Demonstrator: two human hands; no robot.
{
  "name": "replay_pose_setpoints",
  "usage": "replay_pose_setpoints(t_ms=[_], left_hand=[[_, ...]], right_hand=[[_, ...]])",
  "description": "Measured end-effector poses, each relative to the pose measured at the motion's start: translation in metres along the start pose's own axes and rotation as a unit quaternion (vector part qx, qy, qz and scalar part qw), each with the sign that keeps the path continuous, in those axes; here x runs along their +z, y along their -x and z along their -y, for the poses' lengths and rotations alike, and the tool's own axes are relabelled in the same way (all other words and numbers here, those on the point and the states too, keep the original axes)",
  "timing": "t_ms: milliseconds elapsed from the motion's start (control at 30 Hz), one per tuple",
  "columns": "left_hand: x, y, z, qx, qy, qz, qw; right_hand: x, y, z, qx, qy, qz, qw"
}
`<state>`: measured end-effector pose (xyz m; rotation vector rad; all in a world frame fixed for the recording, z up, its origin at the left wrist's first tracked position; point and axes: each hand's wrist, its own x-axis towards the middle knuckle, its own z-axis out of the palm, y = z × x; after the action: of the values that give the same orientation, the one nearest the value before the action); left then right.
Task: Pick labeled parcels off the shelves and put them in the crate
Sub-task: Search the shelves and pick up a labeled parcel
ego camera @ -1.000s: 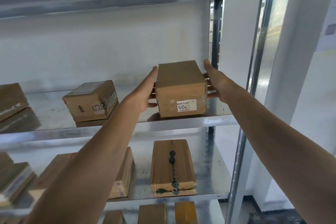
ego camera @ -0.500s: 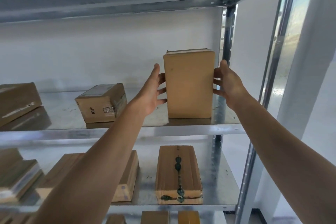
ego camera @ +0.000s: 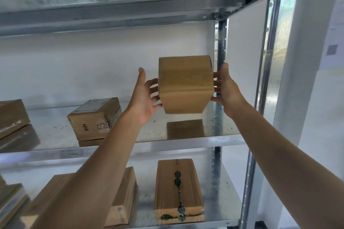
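- Far left, upper shelf [ego camera: 55, 132]: two brown parcels stacked [ego camera: 13, 119], not touched.
- Just right of them: a parcel with handwriting [ego camera: 95, 117] on its front face, lying on the shelf, well apart from the hands.
- Left hand [ego camera: 144, 96]: fingers spread, tips pressing the left face of the held parcel [ego camera: 185, 83]; thumb raised, clear of the cardboard.
- Held parcel: in the air above the upper shelf, touching nothing but the two hands, tilted; its reflection shows on the metal below. No label visible on the faces shown.
- Right hand [ego camera: 226, 91]: fingers spread against the right face, thumb up. It is near the shelf upright [ego camera: 220, 57].
- Lower shelf: a parcel with dark marks [ego camera: 178, 189], lying flat.
- Judgement: pick step, parcel lifted off. Crate not in view.
- Next move calls for steady inward squeeze from both sides, since nothing supports the bottom, and drawing the parcel out clear of the upright.
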<state>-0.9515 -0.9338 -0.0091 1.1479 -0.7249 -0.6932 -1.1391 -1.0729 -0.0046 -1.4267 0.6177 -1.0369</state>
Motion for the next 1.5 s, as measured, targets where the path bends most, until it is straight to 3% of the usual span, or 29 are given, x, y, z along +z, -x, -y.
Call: replay_pose_setpoints(t_ms=[400, 1033, 1200, 1500], left_hand=[[0.002, 0.005, 0.017, 0.009, -0.006, 0.036, 0.999], [0.004, 0.008, 0.036, -0.027, -0.098, -0.004, 0.995], [0.005, 0.022, 0.021, 0.032, -0.107, -0.044, 0.993], [-0.031, 0.072, -0.020, 0.122, -0.120, -0.089, 0.981]], right_hand=[[0.006, 0.009, -0.013, 0.003, -0.029, 0.022, 0.999], [0.000, -0.004, -0.042, 0.072, 0.022, 0.021, 0.997], [-0.005, -0.009, -0.015, 0.016, 0.042, 0.007, 0.999], [0.064, 0.048, 0.022, -0.129, 0.082, 0.081, 0.985]])
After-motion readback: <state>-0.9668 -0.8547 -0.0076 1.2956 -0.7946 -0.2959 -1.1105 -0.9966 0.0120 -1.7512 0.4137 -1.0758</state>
